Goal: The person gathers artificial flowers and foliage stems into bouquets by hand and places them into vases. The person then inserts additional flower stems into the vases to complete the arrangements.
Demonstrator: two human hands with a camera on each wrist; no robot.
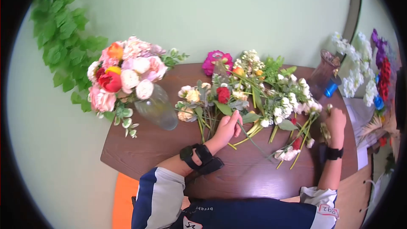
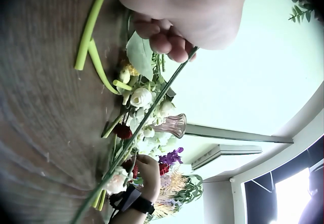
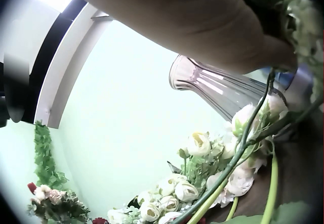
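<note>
My left hand (image 1: 231, 127) grips a long thin green stem (image 2: 152, 107), which slants down to the right over the tabletop. A red rose (image 1: 223, 95) shows just beyond that hand, among cream roses (image 1: 193, 96). At the table's right side, my right hand (image 1: 335, 123) pinches a flower sprig; its dark green stem (image 3: 246, 135) runs down from the thumb in the right wrist view. Pale blossoms (image 3: 305, 27) appear beside the fingers there. White rose sprays (image 1: 288, 104) lie between the hands. The left hand's curled fingertips (image 2: 177, 49) show under the palm.
A glass vase (image 1: 159, 110) with a mixed bouquet (image 1: 127, 70) leans at the left. A pinkish glass vase (image 1: 325, 68) stands at the back right, near a blue object (image 1: 330, 88). Loose stems (image 1: 250, 135) and a pale pink flower (image 1: 287, 153) lie on the brown table (image 1: 140, 152).
</note>
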